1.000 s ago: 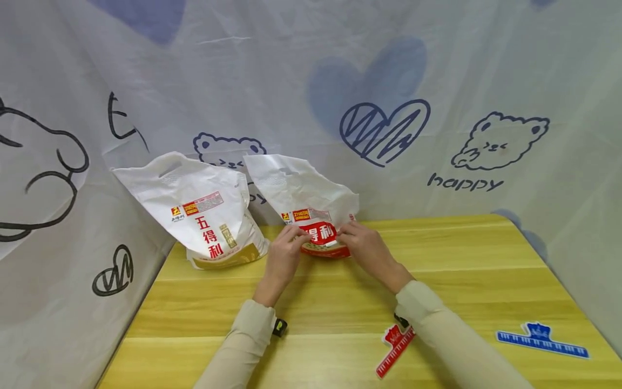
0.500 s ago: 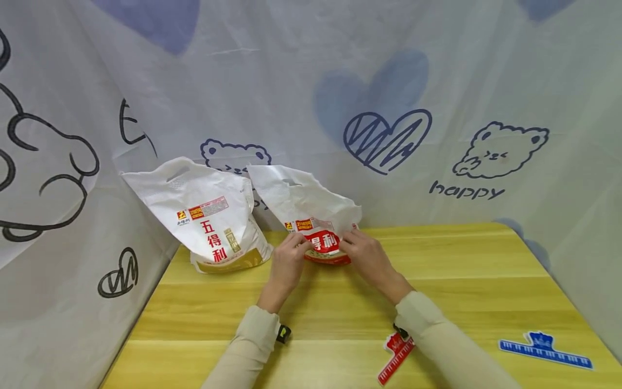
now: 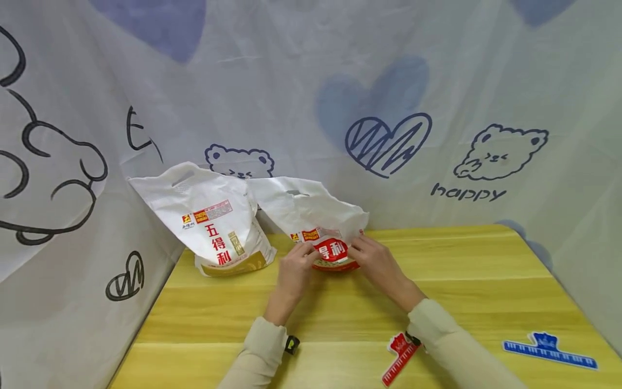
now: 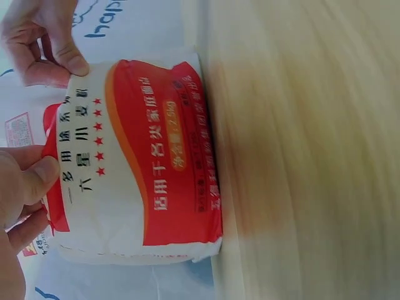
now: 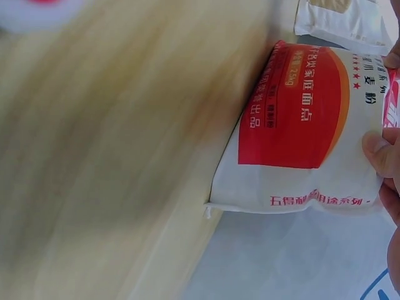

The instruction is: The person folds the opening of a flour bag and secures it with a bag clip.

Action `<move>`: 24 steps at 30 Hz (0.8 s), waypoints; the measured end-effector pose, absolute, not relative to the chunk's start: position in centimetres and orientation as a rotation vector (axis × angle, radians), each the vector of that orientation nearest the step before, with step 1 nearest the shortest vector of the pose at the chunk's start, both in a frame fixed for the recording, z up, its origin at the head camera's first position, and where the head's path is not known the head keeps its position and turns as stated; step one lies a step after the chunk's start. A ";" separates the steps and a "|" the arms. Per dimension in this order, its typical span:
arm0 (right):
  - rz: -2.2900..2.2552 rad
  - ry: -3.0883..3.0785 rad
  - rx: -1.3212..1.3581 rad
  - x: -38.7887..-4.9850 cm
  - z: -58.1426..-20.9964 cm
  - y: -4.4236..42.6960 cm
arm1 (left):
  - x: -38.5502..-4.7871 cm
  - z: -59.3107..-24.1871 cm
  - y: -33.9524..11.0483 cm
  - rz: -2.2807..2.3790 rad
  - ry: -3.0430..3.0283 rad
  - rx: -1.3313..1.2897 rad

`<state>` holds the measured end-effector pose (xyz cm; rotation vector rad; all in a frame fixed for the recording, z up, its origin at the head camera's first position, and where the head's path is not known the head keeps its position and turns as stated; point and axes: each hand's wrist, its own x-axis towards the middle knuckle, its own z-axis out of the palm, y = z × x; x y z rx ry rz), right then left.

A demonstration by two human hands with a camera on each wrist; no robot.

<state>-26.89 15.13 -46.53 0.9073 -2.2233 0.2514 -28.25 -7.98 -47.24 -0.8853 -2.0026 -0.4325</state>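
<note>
A white flour bag [image 3: 335, 210] with a red label stands on the table against the curtain, its unfilled top leaning back. My left hand [image 3: 295, 268] pinches the bag's front on the left. On the right, my right hand [image 3: 381, 263] pinches the same fold between thumb and fingers. The left wrist view shows the left thumb [image 4: 47, 169] pressing a folded red edge over the white front. From the right wrist, the bag's lower red panel [image 5: 294, 106] faces me, bottom on the table.
A second white flour bag [image 3: 214, 216] with a gold base stands just to the left. In front lie a red piano-key clip [image 3: 400, 356], beside the right sleeve, and a blue one [image 3: 549, 350] at the right. A printed curtain [image 3: 301, 108] borders the table [image 3: 340, 313].
The bag's upper part has sunk a little toward the hands, which keep their pinch. The whole head view has shifted slightly. The second bag and the clips lie as before.
</note>
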 end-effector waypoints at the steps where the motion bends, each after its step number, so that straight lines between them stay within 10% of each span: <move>1: 0.259 -2.221 0.910 -26.7 -46.6 15.2 | -28.0 -47.3 -7.9 -0.435 -2.002 -0.879; 24: 0.347 -2.274 0.829 -22.3 -46.9 16.1 | -24.1 -46.8 -7.1 -0.373 -2.095 -0.885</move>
